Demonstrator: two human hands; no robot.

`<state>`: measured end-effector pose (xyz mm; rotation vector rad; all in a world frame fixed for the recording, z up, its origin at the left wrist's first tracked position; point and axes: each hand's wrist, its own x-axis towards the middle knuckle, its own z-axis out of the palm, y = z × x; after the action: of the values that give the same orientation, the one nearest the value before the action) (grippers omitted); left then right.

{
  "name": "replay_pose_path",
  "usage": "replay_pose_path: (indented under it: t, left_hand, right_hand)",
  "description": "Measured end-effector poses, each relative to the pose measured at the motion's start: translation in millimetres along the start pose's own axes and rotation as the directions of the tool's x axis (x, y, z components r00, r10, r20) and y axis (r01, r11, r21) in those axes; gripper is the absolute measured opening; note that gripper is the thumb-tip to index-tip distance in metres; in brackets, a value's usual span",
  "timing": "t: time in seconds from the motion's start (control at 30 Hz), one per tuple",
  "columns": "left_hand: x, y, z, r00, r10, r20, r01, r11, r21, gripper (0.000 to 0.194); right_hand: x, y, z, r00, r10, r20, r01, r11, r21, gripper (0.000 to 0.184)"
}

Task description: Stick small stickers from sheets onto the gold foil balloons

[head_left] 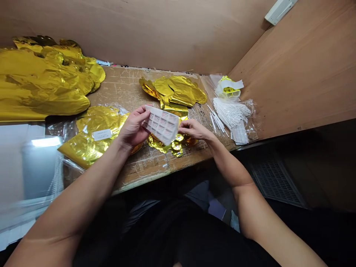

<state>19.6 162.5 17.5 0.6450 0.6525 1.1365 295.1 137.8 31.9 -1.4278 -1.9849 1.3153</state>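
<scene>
My left hand (132, 128) and my right hand (194, 129) together hold a white sheet of small square stickers (162, 125) above the wooden table (122, 87). The left fingers curl round its left edge. The right fingers pinch its right edge. Under the sheet lie folded gold foil balloons (167, 144), and more gold foil pieces (178, 91) sit just behind it.
A clear bag of gold foil with a white label (93, 139) lies at left. A big heap of gold foil (41, 81) fills the far left. White sticks in plastic (230, 111) and a yellow-white roll (229, 89) lie at right, by a wooden side wall (300, 66).
</scene>
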Motion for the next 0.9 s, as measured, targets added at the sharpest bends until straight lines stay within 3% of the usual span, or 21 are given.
replay_pose_path:
  t: [0.07, 0.13, 0.2, 0.27, 0.37, 0.43, 0.5, 0.53, 0.57, 0.63, 0.73, 0.9]
  left_hand:
    - [-0.1, 2.4, -1.9, 1.0, 0.029, -0.01, -0.029, 0.997, 0.066, 0.029]
    - [1.3, 0.5, -2.7, 0.997, 0.071, -0.027, -0.067, 0.989, 0.134, 0.03]
    - [3.8, -5.5, -3.1, 0.989, 0.136, -0.054, -0.122, 0.97, 0.208, 0.028]
    - [6.0, -13.5, -3.7, 0.969, 0.229, -0.089, -0.193, 0.934, 0.302, 0.026]
    - [7.2, -24.2, -5.4, 0.937, 0.336, -0.093, -0.268, 0.865, 0.424, 0.023]
    - [6.9, -28.1, -6.5, 0.931, 0.358, -0.072, -0.289, 0.843, 0.454, 0.022]
    - [6.1, -28.7, -6.8, 0.926, 0.371, -0.064, -0.304, 0.838, 0.453, 0.021]
    - [5.6, -27.9, -6.6, 0.924, 0.378, -0.066, -0.31, 0.837, 0.451, 0.02]
    - [4.9, -26.5, -6.2, 0.923, 0.379, -0.072, -0.309, 0.837, 0.451, 0.021]
    - [3.1, -22.7, -5.1, 0.937, 0.342, -0.074, -0.268, 0.838, 0.476, 0.024]
    - [-0.7, -18.0, -3.1, 0.974, 0.219, -0.052, -0.157, 0.825, 0.543, 0.032]
    - [-7.3, -18.8, 0.8, 0.995, 0.104, 0.004, -0.09, 0.836, 0.542, 0.039]
  right_hand:
    - [8.2, -7.6, -22.6, 0.996, -0.081, -0.033, 0.078, 0.993, -0.087, 0.03]
    - [23.2, -14.8, -55.0, 0.981, -0.138, -0.138, 0.1, 0.964, -0.247, 0.027]
    - [43.4, -21.9, -93.8, 0.94, -0.167, -0.296, 0.019, 0.894, -0.447, 0.025]
    - [62.6, -29.3, -129.4, 0.867, -0.157, -0.473, -0.157, 0.814, -0.559, 0.029]
    - [76.3, -40.8, -148.7, 0.762, -0.181, -0.621, -0.283, 0.771, -0.571, 0.03]
    - [71.7, -46.6, -128.2, 0.756, -0.224, -0.616, -0.245, 0.775, -0.582, 0.028]
    - [57.6, -48.0, -87.1, 0.852, -0.21, -0.48, -0.105, 0.829, -0.55, 0.026]
    - [48.5, -46.7, -63.3, 0.932, -0.175, -0.318, 0.017, 0.897, -0.442, 0.025]
    - [39.1, -44.5, -40.0, 0.978, -0.146, -0.148, 0.102, 0.957, -0.27, 0.025]
    - [22.4, -38.8, -1.1, 0.992, -0.122, -0.013, 0.122, 0.991, 0.048, 0.03]
    - [8.0, -32.3, 28.6, 0.993, -0.071, -0.094, 0.094, 0.959, 0.268, 0.037]
    - [-0.3, -29.9, 34.2, 0.98, -0.036, -0.197, 0.094, 0.951, 0.293, 0.034]
